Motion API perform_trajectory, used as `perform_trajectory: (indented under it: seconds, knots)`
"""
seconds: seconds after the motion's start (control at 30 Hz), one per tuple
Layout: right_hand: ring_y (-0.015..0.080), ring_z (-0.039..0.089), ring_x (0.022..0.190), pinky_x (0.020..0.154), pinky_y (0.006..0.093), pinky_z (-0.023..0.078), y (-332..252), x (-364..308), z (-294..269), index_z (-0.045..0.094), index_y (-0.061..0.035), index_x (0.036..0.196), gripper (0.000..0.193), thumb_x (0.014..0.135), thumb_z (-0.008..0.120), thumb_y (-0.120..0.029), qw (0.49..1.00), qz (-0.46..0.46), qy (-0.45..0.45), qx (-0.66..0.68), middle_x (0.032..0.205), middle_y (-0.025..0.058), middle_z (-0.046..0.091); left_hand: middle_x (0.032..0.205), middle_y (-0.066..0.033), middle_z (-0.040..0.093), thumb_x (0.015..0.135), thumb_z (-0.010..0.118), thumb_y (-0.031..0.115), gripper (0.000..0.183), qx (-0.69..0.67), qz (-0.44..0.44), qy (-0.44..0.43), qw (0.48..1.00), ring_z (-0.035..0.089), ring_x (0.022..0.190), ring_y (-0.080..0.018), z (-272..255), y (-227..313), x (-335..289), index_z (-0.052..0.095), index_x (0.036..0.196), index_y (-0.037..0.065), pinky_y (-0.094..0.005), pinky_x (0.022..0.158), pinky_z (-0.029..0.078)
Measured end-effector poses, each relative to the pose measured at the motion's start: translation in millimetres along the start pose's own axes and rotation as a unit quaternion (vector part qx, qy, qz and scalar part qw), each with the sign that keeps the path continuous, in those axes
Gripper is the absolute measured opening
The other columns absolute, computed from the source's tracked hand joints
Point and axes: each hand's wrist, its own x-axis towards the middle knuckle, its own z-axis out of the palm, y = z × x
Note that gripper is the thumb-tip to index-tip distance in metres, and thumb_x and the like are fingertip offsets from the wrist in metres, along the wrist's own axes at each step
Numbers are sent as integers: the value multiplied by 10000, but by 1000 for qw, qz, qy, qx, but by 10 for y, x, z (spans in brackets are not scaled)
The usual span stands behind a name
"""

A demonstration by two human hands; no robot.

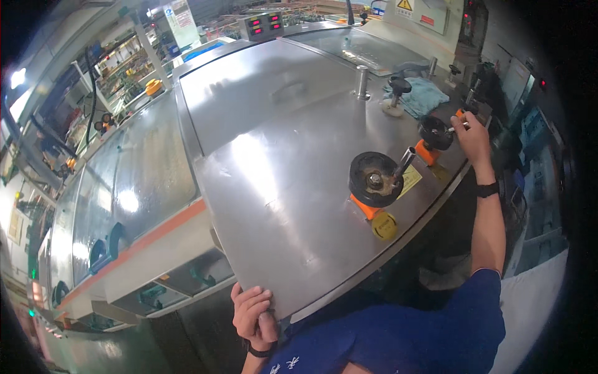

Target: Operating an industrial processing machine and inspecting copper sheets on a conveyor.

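My right hand (pixel 473 138) is closed around the small crank handle of a black handwheel (pixel 435 133), which sits on an orange mount (pixel 426 152) at the right. Nearer to me stands a larger black handwheel (pixel 375 179) with a metal crank handle (pixel 406 159); a round yellow dial (pixel 384 225) lies beside its mount. Down at the near left corner of the stainless steel machine top (pixel 299 237), my left hand (pixel 255 316) curls over the edge with bent fingers, its thumb in front. The underside of that grip is hidden.
A light blue cloth (pixel 425 96) lies behind the handwheels, close to a black knob (pixel 400 85) and an upright metal post (pixel 362 81). Red digital displays (pixel 265 26) stand at the far edge. Glass-covered machine sections (pixel 134 165) stretch along the left.
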Motion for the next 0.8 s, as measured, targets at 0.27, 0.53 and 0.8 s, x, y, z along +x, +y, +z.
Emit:
perform_trajectory:
  seconds: [0.27,0.53,0.8]
  knots:
    - [254,669,1015,892,369,523,90,-40,-4,620,-49,1312,468,998,667,-393,990,-24,72,119,1147,139,696,909,-143,745,1005,553,256,300,10,-9,-9,1000,674,1005,-334,-8,0,-16,628,842,15,-662,1141,327]
    - [148,643,1026,894,334,513,750,324,-133,673,-39,1257,437,1014,652,-402,956,117,25,267,1159,78,706,907,-166,745,951,544,206,244,33,-19,29,999,672,1011,-335,119,37,-55,627,874,-11,-658,1108,356]
    - [192,662,976,883,339,501,2189,1165,157,724,2,1126,465,980,678,-437,918,177,108,338,1032,91,737,1127,-221,697,1023,541,208,303,86,-72,153,982,657,1018,-375,557,522,-94,673,1041,-64,-451,917,521]
